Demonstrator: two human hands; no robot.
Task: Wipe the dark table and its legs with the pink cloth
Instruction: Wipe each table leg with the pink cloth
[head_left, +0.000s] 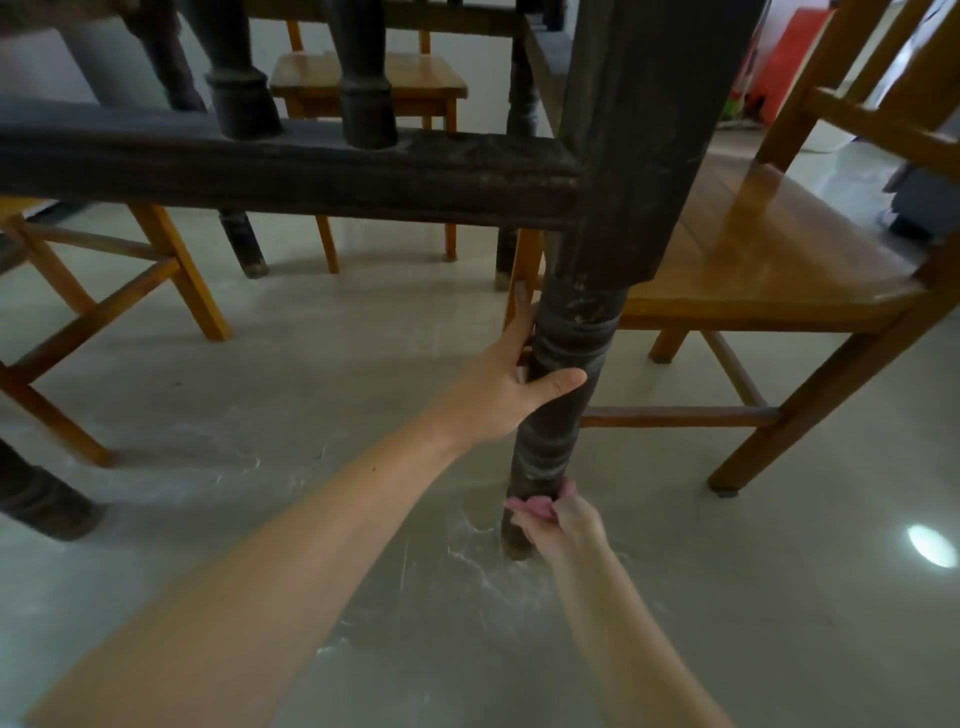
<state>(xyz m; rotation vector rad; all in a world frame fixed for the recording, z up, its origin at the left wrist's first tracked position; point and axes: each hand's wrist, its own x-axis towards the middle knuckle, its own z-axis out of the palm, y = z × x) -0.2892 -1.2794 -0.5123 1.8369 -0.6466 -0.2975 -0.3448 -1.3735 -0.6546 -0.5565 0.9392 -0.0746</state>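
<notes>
Head view: the pink cloth (531, 505) is bunched up and pinched in the right hand (563, 525), pressed against the very bottom of the dark table's turned leg (558, 395), just above the floor (260, 395). Higher up, that same leg is wrapped by the left hand (506, 387), thumb across the front. Wooden chairs (769, 270) are parked right behind it.

Occluded and cropped elements

The dark table (291, 171) top is cut off by the upper edge. The pink cloth (532, 505) is mostly hidden inside the right hand (563, 525). The left hand (506, 387) fingers pass behind the near leg (561, 395). Both elbows lie outside the lower edge.
</notes>
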